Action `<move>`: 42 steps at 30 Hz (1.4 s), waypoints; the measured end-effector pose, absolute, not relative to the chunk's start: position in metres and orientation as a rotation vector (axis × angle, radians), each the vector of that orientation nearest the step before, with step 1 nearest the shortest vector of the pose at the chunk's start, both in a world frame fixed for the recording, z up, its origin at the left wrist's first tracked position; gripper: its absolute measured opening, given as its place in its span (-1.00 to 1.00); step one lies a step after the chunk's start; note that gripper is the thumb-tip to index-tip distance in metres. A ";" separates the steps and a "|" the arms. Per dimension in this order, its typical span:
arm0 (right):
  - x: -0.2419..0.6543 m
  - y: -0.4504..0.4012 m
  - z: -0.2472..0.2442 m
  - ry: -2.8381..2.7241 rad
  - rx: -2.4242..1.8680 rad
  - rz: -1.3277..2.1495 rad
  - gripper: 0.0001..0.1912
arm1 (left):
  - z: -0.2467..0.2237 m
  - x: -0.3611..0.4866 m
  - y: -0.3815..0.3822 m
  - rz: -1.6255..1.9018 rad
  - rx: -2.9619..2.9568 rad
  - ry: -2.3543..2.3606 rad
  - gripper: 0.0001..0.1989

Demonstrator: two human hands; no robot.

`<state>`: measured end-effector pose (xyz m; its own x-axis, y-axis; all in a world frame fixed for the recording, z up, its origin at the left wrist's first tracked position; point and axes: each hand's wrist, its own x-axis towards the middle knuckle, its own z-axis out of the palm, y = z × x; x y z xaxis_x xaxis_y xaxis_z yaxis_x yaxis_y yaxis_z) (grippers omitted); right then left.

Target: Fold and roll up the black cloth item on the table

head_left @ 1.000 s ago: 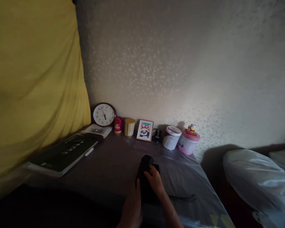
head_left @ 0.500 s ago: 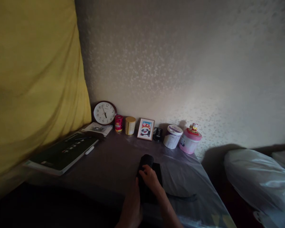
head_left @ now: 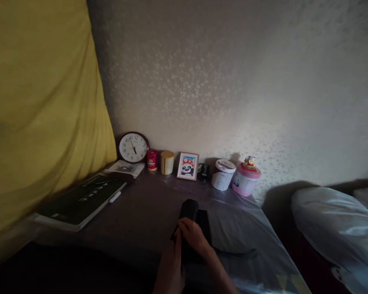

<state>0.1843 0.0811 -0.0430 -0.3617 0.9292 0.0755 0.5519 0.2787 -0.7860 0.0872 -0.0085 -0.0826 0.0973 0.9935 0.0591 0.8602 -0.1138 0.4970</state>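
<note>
A dark, rolled or cylindrical object [head_left: 189, 209] lies near the front of the table, with a flat black piece [head_left: 204, 222] under and beside it. My right hand [head_left: 194, 236] rests across the dark object, its fingers bent and pressed together on it. Along the near left side of the same object is my left hand [head_left: 172, 261], its thumb and fingertips close to my right fingertips. Deep shadow hides the lower part of the object and most of my left fingers. A thin dark strap [head_left: 237, 254] trails to the right on the cloth.
At the back stand a clock [head_left: 134, 147], red tin [head_left: 152, 160], yellow-lidded can [head_left: 167, 163], panda picture [head_left: 188, 166], small black device [head_left: 204, 172], white tub [head_left: 223, 174] and pink tub [head_left: 246, 179]. A green board [head_left: 79, 201] lies left, below a yellow curtain [head_left: 46, 102].
My right fingers have moved slightly down and left on the dark object, nearer my left thumb. A dark corner now shows left of my hands. The view has shifted slightly.
</note>
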 end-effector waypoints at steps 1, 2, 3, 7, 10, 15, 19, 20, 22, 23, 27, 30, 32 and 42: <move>0.186 0.077 -0.043 -2.030 -1.276 0.864 -0.73 | -0.085 0.087 -0.008 0.552 2.052 1.820 -0.21; 0.188 0.073 -0.044 -2.048 -1.220 0.789 -0.75 | -0.088 0.086 -0.008 0.551 2.056 1.810 -0.21; 0.190 0.070 -0.045 -2.072 -1.163 0.704 -0.76 | -0.091 0.085 -0.007 0.546 2.058 1.804 -0.21; 0.200 0.065 -0.051 -2.197 -0.976 0.419 -0.78 | -0.108 0.081 -0.001 0.498 2.114 1.795 -0.21; 0.205 0.077 -0.056 -2.251 -0.959 0.341 -0.78 | -0.116 0.081 0.000 0.430 2.140 1.841 -0.20; 0.209 0.118 -0.065 -2.288 -1.026 0.300 -0.72 | -0.110 0.085 -0.002 0.367 2.116 1.925 -0.20; 0.208 0.149 -0.069 -2.311 -1.119 0.258 -0.70 | -0.097 0.085 -0.002 0.269 2.038 1.932 -0.18; 0.208 0.156 -0.069 -2.316 -1.152 0.246 -0.70 | -0.095 0.085 -0.001 0.256 2.031 1.924 -0.18; 0.208 0.168 -0.068 -2.329 -1.257 0.226 -0.69 | -0.091 0.084 0.000 0.239 2.024 1.898 -0.16; 0.208 0.172 -0.066 -2.327 -1.324 0.217 -0.69 | -0.090 0.084 0.001 0.236 2.022 1.887 -0.15; 0.223 0.182 -0.059 -2.192 -1.618 0.167 -0.71 | -0.094 0.082 0.003 0.247 2.017 1.859 -0.15; 0.246 0.175 -0.058 -1.983 -1.800 0.127 -0.66 | -0.098 0.083 0.003 0.261 2.053 1.853 -0.16; 0.263 0.162 -0.061 -1.858 -1.892 0.115 -0.60 | -0.099 0.084 0.002 0.276 2.094 1.876 -0.19; 0.270 0.081 -0.096 -1.738 -1.832 0.373 -0.61 | -0.078 0.092 -0.009 0.286 2.128 1.964 -0.26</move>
